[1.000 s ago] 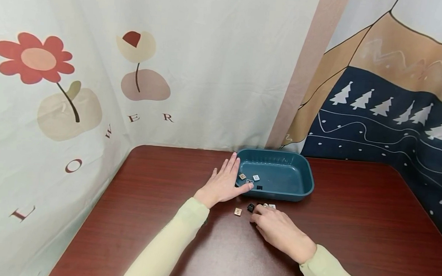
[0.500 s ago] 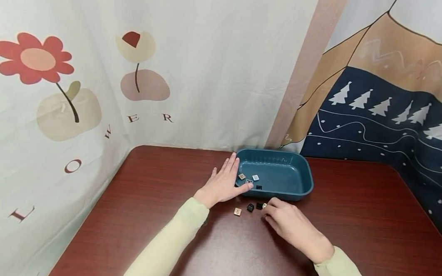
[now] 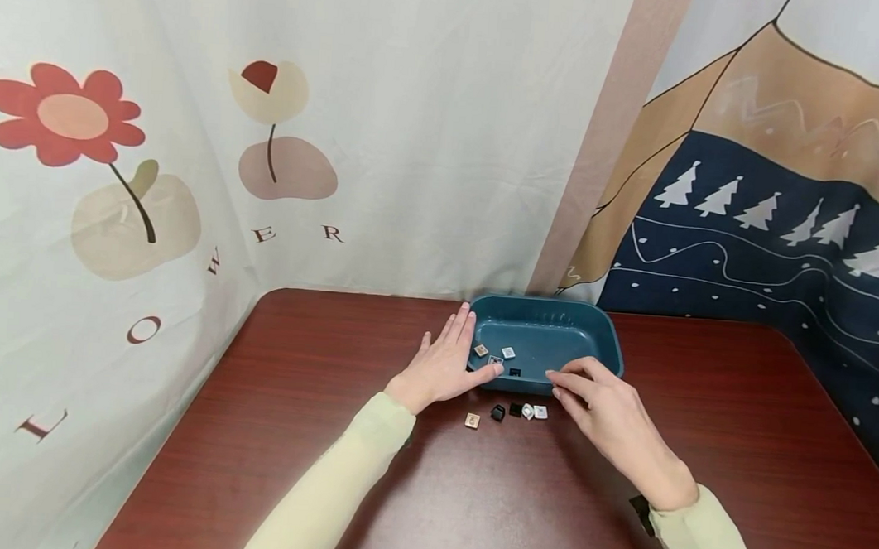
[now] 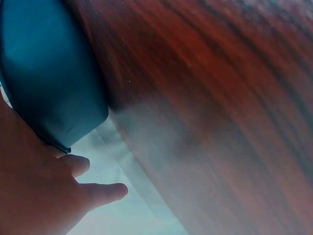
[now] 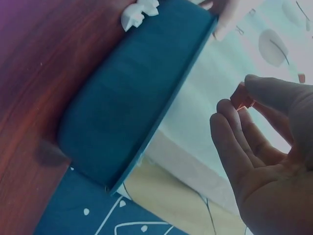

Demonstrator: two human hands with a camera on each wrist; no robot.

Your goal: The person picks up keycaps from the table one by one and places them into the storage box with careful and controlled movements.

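My right hand (image 3: 622, 417) hangs over the near right rim of the teal plastic basin (image 3: 610, 358). Between thumb and fingertips it pinches a small reddish keycap (image 5: 241, 96), mostly covered by the fingers in the head view. Against the basin's left side rests my left hand (image 3: 442, 366), fingers straight, its thumb lying across the near left corner. Inside the basin, near that thumb, are a tan keycap (image 3: 481, 351), a white keycap (image 3: 508, 353) and a black keycap (image 3: 515, 372), with one more partly behind the thumb.
In front of the basin several keycaps lie in a loose row on the brown table (image 3: 312, 434): a tan keycap (image 3: 472, 421), a tipped black keycap (image 3: 498, 413) and a white keycap (image 3: 540, 412) among them. A printed curtain (image 3: 417, 141) hangs behind the table's far edge.
My right hand has moved from the row of keycaps up and right to the basin's rim, uncovering the white keycaps. The left hand has stayed in place.
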